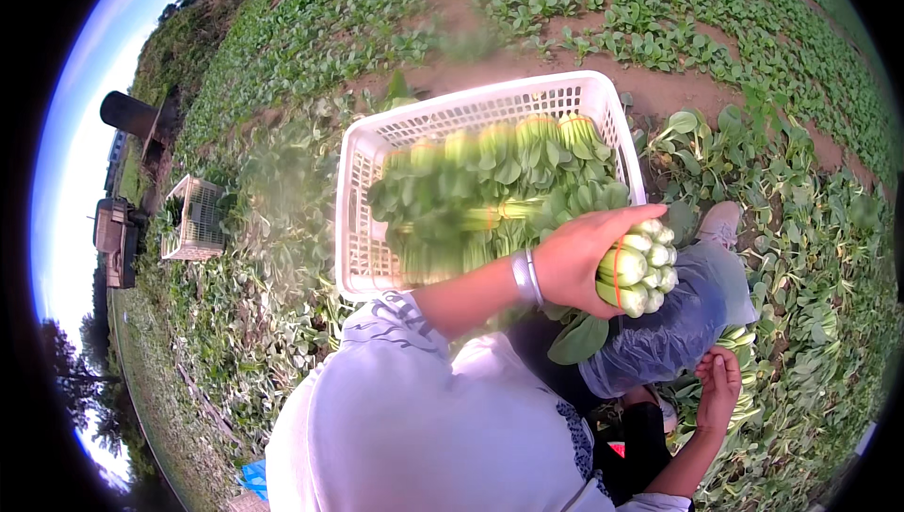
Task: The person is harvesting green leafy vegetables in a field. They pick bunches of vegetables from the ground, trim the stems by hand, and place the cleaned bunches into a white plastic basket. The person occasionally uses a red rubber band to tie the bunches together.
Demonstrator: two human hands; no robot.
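Note:
My left hand (pixel 575 258), with a silver bangle on the wrist, grips a bundle of bok choy (pixel 627 273) bound by an orange band. The white stem ends point right, and leaves hang below the hand. Beyond that forearm, a white plastic crate (pixel 489 94) holds several banded bundles (pixel 538 134), some laid crosswise in the middle. My right hand (pixel 720 379) is lower right, by my plastic-covered knee (pixel 671 328), its fingers curled. Whether anything thin is between those fingertips cannot be told. Loose bok choy (pixel 745 406) lies on the ground just behind it.
A second white crate (pixel 201 219) stands at left among leafy plants. A cart-like vehicle (pixel 116 240) and a dark barrel (pixel 127 113) are farther off. Uprooted greens (pixel 805 300) cover the ground at right; planted rows (pixel 664 11) extend beyond the near crate.

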